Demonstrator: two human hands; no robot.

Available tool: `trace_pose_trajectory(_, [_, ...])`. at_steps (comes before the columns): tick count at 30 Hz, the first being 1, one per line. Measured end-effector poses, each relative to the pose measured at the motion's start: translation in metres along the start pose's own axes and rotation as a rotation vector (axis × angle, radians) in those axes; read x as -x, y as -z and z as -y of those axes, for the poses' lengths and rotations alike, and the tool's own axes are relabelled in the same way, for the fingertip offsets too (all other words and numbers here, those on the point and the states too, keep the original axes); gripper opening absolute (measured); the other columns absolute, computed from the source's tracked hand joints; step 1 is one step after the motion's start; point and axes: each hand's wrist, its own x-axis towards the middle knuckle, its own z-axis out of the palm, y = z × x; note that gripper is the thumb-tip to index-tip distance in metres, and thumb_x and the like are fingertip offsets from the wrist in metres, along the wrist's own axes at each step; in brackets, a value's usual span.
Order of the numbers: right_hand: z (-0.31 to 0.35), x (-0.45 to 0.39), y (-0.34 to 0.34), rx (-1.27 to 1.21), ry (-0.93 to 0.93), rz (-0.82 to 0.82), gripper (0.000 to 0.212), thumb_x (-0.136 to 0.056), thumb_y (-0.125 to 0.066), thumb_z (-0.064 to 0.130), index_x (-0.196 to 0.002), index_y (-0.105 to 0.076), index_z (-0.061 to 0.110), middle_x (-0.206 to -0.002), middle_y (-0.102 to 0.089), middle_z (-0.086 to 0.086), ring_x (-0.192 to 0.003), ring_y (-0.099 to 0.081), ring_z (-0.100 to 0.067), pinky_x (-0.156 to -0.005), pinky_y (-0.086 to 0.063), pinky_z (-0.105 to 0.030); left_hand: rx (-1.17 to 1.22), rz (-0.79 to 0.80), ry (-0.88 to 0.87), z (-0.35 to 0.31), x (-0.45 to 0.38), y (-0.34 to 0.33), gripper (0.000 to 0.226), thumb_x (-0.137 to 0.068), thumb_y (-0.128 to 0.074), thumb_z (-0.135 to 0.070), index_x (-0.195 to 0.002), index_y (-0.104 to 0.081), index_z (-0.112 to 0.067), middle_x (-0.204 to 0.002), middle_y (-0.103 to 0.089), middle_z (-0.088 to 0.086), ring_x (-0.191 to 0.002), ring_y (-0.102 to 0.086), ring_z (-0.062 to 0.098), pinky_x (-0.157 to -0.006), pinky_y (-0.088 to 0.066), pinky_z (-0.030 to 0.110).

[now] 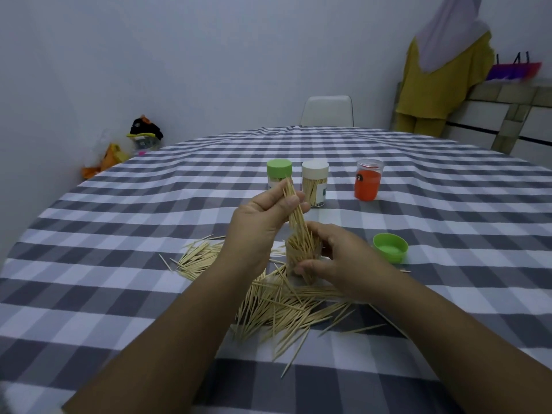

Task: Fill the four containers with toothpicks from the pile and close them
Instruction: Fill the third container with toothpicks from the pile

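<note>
My left hand (260, 225) pinches a bundle of toothpicks (294, 209), its lower ends in the mouth of a clear open container (303, 258). My right hand (340, 258) grips that container upright; it is packed with toothpicks. A loose pile of toothpicks (283, 306) spreads over the cloth below and left of both hands. A green lid (390, 247) lies upside down to the right. Further back stand a green-lidded container (279, 172), a white-lidded container (315, 183) full of toothpicks, and an orange container (368, 180).
A round table under a grey-and-white checked cloth (119, 264) fills the view. A white chair (328, 110) stands at the far side. A person in yellow clothing (442, 79) stands at the back right by a counter. Bags lie on the floor at the left.
</note>
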Motion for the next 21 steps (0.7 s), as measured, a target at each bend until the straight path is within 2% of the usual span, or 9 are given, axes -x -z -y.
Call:
trace_pose_trajectory(5, [0.000,0.001,-0.001,0.015,0.006,-0.006,0.054,-0.081,-0.072,0.021,-0.130,-0.049,0.025,-0.117,-0.057,0.005,-0.105,-0.056,-0.009,-0.093,-0.047,-0.026,-0.032,0.121,0.048,0.001,0.001,0.005,0.042,-0.072,-0.062,-0.013,-0.114,-0.061,-0.013,-0.088,-0.073,0.001,-0.090,-0.069,0.018,-0.077,-0.057,0.028])
trace_pose_trajectory(9, [-0.001,0.000,-0.001,0.004,0.003,-0.004,0.052,-0.080,-0.072,0.018,-0.128,-0.051,0.025,-0.116,-0.057,0.003,-0.106,-0.057,-0.011,-0.095,-0.047,-0.030,-0.053,0.135,0.032,0.002,0.001,0.006,0.033,-0.075,-0.060,-0.021,-0.106,-0.064,-0.014,-0.091,-0.074,0.002,-0.089,-0.069,0.016,-0.077,-0.057,0.027])
trace_pose_trajectory(12, [-0.003,0.000,-0.002,0.008,0.002,-0.007,0.050,-0.081,-0.072,0.019,-0.126,-0.052,0.025,-0.114,-0.059,0.002,-0.103,-0.058,-0.011,-0.093,-0.048,-0.030,-0.195,0.133,0.017,0.006,0.002,0.007,0.025,-0.078,-0.061,-0.023,-0.102,-0.067,-0.019,-0.087,-0.074,-0.001,-0.090,-0.068,0.012,-0.085,-0.053,0.028])
trace_pose_trajectory(14, [-0.004,-0.001,-0.002,0.015,-0.003,-0.012,0.052,-0.081,-0.072,0.021,-0.128,-0.050,0.026,-0.114,-0.059,0.004,-0.103,-0.058,-0.009,-0.091,-0.048,-0.028,-0.310,0.142,-0.005,0.006,0.003,0.006,0.016,-0.086,-0.060,-0.017,-0.098,-0.068,-0.023,-0.082,-0.073,-0.005,-0.087,-0.068,0.007,-0.085,-0.052,0.024])
trace_pose_trajectory(16, [-0.004,-0.001,-0.002,0.005,-0.009,-0.009,0.057,-0.081,-0.072,0.022,-0.133,-0.047,0.027,-0.115,-0.059,0.005,-0.104,-0.058,-0.009,-0.092,-0.048,-0.029,-0.397,0.154,-0.022,0.004,0.004,0.006,0.017,-0.090,-0.057,-0.015,-0.097,-0.068,-0.026,-0.082,-0.074,-0.008,-0.086,-0.068,0.004,-0.083,-0.050,0.022])
trace_pose_trajectory(18, [-0.005,-0.001,-0.003,0.016,-0.010,-0.005,0.060,-0.082,-0.071,0.022,-0.136,-0.044,0.028,-0.119,-0.058,0.005,-0.107,-0.057,-0.010,-0.094,-0.048,-0.030,-0.440,0.170,-0.016,-0.002,0.005,0.009,0.016,-0.087,-0.057,-0.029,-0.096,-0.069,-0.029,-0.090,-0.074,-0.009,-0.092,-0.067,0.003,-0.087,-0.049,0.025])
trace_pose_trajectory(21, [-0.005,0.000,-0.002,0.033,-0.035,-0.008,0.071,-0.083,-0.071,0.023,-0.144,-0.034,0.026,-0.131,-0.050,0.005,-0.117,-0.050,-0.011,-0.098,-0.042,-0.026,-0.466,0.192,0.016,-0.009,0.005,0.021,0.030,-0.082,-0.048,-0.046,-0.096,-0.071,-0.034,-0.107,-0.072,-0.010,-0.107,-0.061,0.006,-0.098,-0.043,0.035])
